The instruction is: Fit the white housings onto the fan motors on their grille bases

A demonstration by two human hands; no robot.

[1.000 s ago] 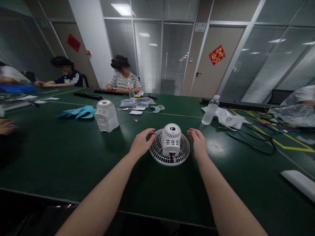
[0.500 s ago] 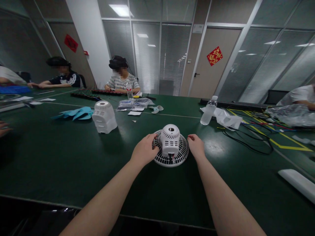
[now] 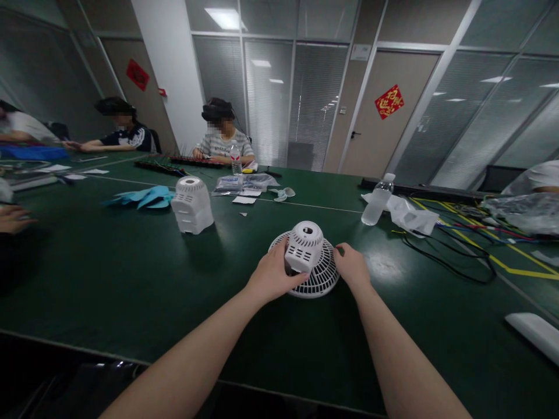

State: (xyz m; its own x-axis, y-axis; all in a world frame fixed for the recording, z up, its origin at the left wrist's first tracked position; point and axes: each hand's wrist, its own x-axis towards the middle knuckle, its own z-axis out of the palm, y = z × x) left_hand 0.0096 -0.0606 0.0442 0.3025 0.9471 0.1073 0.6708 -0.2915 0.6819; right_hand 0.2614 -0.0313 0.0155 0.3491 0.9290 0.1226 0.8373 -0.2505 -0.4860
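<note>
Head camera view: the left hand (image 3: pixel 271 274) covers the left side of a white motor housing (image 3: pixel 304 251), its fingers wrapped around the shell and its thumb across the near lower edge; some fingertips are lost against the housing. The housing sits over the middle of a round white grille (image 3: pixel 326 278), hiding its center, while the left hand hides part of the left rim. At the right rim, the right hand (image 3: pixel 351 266) has its fingers curled, but whether they pinch the grille cannot be told. Smooth, hard-looking plastic forms the domed housing, pierced by a round top opening and rows of slots; the grille is an open lattice of thin ribs. Both are on the dark green, faintly glossy table (image 3: pixel 209 314). Farther left stands a similar slotted white housing (image 3: pixel 192 206), beside limp-looking light blue pieces (image 3: pixel 151 196). Far right, a frosted, ribless-looking bottle (image 3: pixel 378 201) leans beside crumpled translucent wrapping (image 3: pixel 413 216) and looping black cable (image 3: pixel 454 266). A long white object (image 3: pixel 535 334) is cut off at the right edge, and another person's hand (image 3: pixel 15 220) is blurred at the left.
</note>
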